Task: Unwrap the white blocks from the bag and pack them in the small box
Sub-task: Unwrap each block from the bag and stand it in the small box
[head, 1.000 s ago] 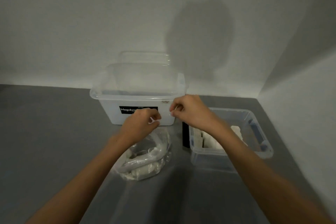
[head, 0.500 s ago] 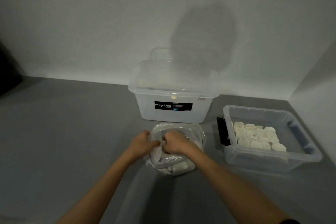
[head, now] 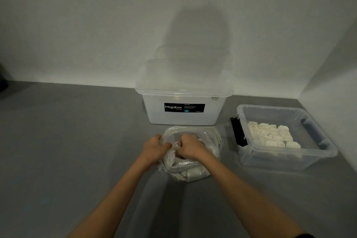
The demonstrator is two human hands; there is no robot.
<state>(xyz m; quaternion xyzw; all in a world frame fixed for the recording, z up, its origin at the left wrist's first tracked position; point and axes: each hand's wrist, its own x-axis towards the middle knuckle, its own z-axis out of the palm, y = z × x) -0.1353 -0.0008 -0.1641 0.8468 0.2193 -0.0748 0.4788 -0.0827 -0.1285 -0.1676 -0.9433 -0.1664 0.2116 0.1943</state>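
A clear plastic bag with white wrapped pieces inside lies on the grey floor in front of me. My left hand grips the bag's plastic at its left top. Beside it, my right hand is closed on the plastic at the middle of the bag. The two fists almost touch. To the right stands the small clear box, open, with several white blocks packed side by side in its left half.
A large translucent Megabox storage box with its lid on stands against the white wall just behind the bag. A black clip sits on the small box's left end. A wall runs close along the right. Grey floor stretches to the left.
A second ago both hands were raised near the large box's front with something small and white; they have dropped onto the bag and gripped it. The view shifted left, showing the small box's blocks.
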